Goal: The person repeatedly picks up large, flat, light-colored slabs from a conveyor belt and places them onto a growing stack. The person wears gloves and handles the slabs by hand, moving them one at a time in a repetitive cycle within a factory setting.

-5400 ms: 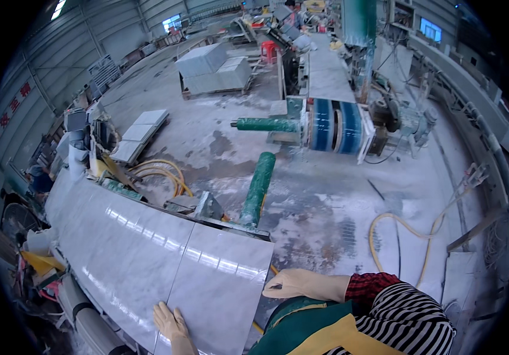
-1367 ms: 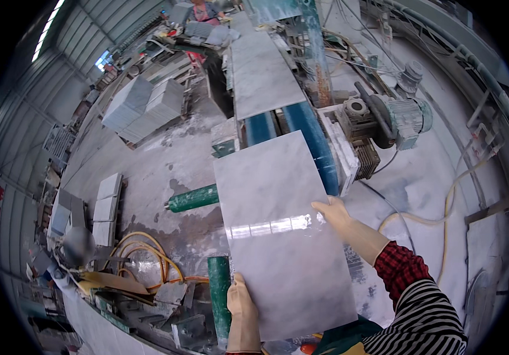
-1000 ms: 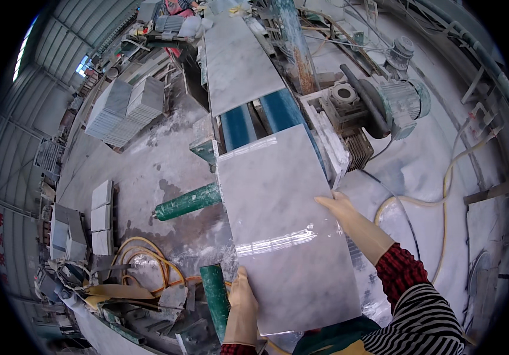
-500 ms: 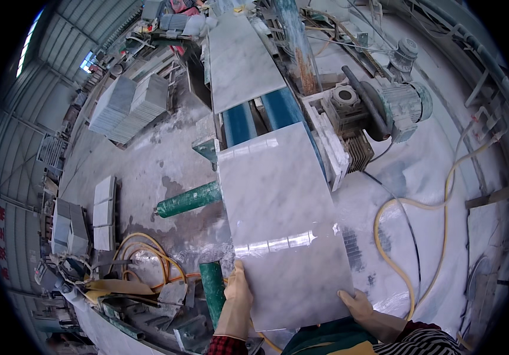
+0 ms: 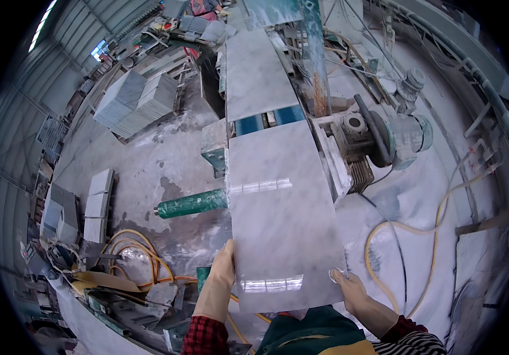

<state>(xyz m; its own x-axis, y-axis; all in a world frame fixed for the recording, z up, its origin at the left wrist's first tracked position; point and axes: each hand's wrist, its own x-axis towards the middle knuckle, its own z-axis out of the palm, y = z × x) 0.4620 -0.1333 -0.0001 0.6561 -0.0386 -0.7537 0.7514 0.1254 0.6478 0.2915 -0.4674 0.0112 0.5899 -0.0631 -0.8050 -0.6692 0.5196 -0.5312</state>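
A polished pale grey marble slab (image 5: 284,225) lies lengthwise in front of me, its far part over a conveyor with blue belts (image 5: 248,125). My left hand (image 5: 225,266), in what looks like a beige glove, grips the slab's left edge near its close end. On the opposite edge, my right hand (image 5: 352,290) is closed with the thumb on top and the fingers hidden beneath. A small white bit shows by that thumb, too small to name. Farther along the belts rests a second marble slab (image 5: 257,74), with a short gap between the two.
A green roller (image 5: 192,203) juts out left of the conveyor. To the right stands a motor with gearbox (image 5: 405,139). Yellow hoses (image 5: 438,236) curl over the wet floor. Stacked slabs (image 5: 139,103) stand at far left. Another person (image 5: 204,7) is at the far end.
The near slab has moved forward along the belts with both hands on it, narrowing the gap to the far slab. My view has shifted slightly.
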